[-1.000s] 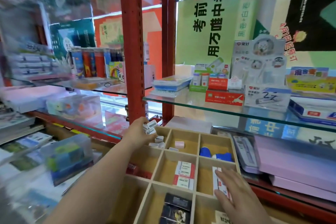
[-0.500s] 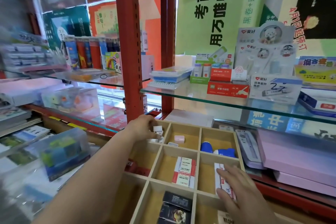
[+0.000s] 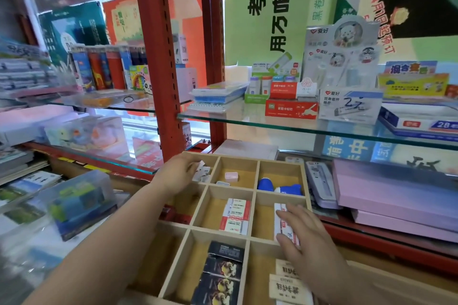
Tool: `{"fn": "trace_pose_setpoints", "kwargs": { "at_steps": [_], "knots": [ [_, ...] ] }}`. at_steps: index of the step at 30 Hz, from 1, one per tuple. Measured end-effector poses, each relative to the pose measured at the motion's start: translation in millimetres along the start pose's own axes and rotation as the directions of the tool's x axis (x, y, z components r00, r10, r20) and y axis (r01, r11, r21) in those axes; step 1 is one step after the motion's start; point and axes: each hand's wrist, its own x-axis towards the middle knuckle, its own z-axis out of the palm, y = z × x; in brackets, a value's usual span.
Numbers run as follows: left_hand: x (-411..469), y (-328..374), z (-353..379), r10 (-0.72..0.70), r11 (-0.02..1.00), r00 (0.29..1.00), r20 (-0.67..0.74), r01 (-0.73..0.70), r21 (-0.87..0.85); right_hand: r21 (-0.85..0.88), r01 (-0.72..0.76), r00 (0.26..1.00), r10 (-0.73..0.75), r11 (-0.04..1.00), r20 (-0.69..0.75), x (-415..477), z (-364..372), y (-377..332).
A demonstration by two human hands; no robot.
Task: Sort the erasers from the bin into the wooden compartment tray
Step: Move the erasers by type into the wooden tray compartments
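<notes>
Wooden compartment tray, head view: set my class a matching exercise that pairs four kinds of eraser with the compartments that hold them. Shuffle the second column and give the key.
Erasers in the wooden compartment tray

Column 1
1. pink eraser
2. blue erasers
3. red-and-white 2B erasers
4. black-wrapped erasers

Column 2
A. nearest visible row, middle column
B. far row, right column
C. second row from the far edge, middle column
D. far row, middle column

Pairs: 1-D, 2-B, 3-C, 4-A
</notes>
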Motion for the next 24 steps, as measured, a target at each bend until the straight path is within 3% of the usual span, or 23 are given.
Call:
{"fn": "trace_pose_setpoints", "kwargs": {
  "at_steps": [3,6,9,11,13,16,18,21,23,24],
  "knots": [
    [-21,12,-12,-0.007,0.997,0.989,-0.149,-0.004,-0.074,0.159,0.053,0.998,-0.049,0.986,-0.031,-8,-7,5],
    [-48,40,-17,0.116,0.987,0.978,-0.174,-0.133,-0.090,0.173,0.112,0.990,-0.094,0.979,-0.107,-22,-22,24],
    [-75,83,-7,0.276,0.949,0.961,-0.022,-0.276,-0.150,0.127,0.064,0.972,-0.033,0.990,-0.231,-45,-43,67],
    [-87,123,13,0.390,0.902,0.915,0.105,-0.357,-0.243,0.085,-0.062,0.959,0.083,0.994,-0.271,-69,-61,113],
    [-97,154,24,0.489,0.860,0.852,0.187,-0.436,-0.266,0.039,-0.190,0.944,0.194,0.981,-0.267,-86,-73,153],
    [-103,205,73,0.673,0.739,0.672,0.308,-0.631,-0.236,-0.017,-0.417,0.871,0.394,0.909,-0.292,-131,-90,223],
    [-108,238,107,0.700,0.695,0.581,0.415,-0.688,-0.209,-0.124,-0.536,0.832,0.497,0.835,-0.247,-159,-95,260],
    [-120,281,160,0.648,0.573,0.397,0.649,-0.816,-0.072,-0.234,-0.588,0.809,0.563,0.774,-0.168,-191,-90,294],
    [-126,308,193,0.538,0.506,0.336,0.773,-0.862,0.023,-0.291,-0.607,0.786,0.612,0.739,-0.086,-202,-84,306],
    [-128,319,205,0.492,0.486,0.338,0.803,-0.871,0.069,-0.287,-0.617,0.775,0.629,0.733,-0.057,-203,-81,310]
  ]
}}
